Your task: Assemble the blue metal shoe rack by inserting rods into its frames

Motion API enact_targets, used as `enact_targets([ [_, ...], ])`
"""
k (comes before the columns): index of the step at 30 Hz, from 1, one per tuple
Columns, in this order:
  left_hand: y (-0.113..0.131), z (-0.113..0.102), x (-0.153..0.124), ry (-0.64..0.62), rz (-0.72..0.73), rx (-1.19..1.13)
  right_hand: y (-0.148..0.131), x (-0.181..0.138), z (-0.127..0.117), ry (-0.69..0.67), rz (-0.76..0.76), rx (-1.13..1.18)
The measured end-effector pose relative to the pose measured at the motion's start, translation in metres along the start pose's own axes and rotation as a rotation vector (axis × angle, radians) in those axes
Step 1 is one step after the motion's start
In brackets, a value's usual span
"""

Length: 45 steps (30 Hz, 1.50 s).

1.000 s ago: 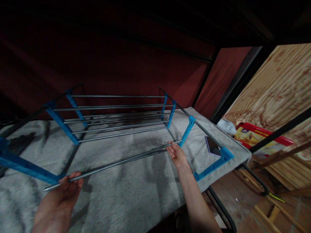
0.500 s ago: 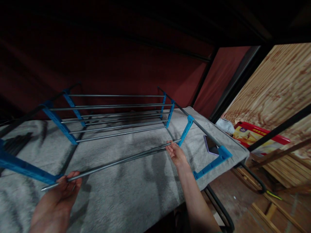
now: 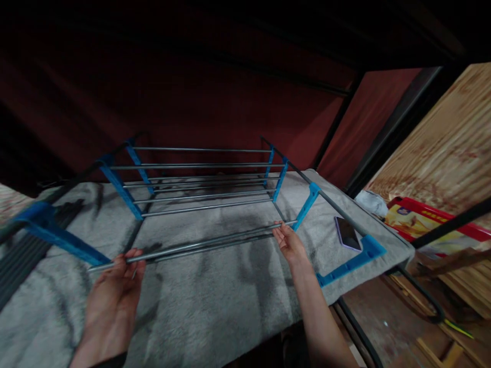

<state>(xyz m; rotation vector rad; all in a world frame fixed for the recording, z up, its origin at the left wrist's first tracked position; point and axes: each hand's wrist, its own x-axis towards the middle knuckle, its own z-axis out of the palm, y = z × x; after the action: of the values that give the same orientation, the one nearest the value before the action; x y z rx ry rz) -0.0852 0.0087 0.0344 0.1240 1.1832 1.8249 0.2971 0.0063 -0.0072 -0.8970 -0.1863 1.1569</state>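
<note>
A shelf frame of grey metal rods (image 3: 203, 207) and blue plastic side pieces (image 3: 118, 186) lies on a grey blanket (image 3: 215, 301). My left hand (image 3: 115, 291) and my right hand (image 3: 289, 244) hold the two ends of a loose metal rod (image 3: 203, 243) just above the blanket. The left fingers curl under the rod near a blue side piece (image 3: 61, 237). My right fingers pinch the rod's far end beside a blue connector (image 3: 307, 204).
A phone (image 3: 347, 233) lies face up on the blanket's right edge, next to a blue corner piece (image 3: 355, 260). Wooden boards (image 3: 441, 148) and a red box (image 3: 425, 220) stand at the right. Dark red panels (image 3: 192, 97) rise behind the frame.
The view has shifted, so everything sits further right in the picture. My left hand has lifted its end of the rod up towards the frame; the right hand keeps its grip.
</note>
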Motion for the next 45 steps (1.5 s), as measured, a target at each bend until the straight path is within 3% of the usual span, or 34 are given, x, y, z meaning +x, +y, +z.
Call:
enact_targets([
  [12, -0.003, -0.004, 0.005, -0.145, 0.114, -0.107, 0.006, 0.018, -0.02, 0.041, 0.011, -0.1],
  [39, 0.002, 0.012, 0.003, -0.107, 0.388, 0.018, 0.007, 0.023, -0.025, 0.049, -0.027, -0.093],
  [45, 0.001, 0.017, 0.008, -0.089, 0.361, 0.001, 0.007, 0.027, -0.03, 0.029, -0.001, -0.079],
])
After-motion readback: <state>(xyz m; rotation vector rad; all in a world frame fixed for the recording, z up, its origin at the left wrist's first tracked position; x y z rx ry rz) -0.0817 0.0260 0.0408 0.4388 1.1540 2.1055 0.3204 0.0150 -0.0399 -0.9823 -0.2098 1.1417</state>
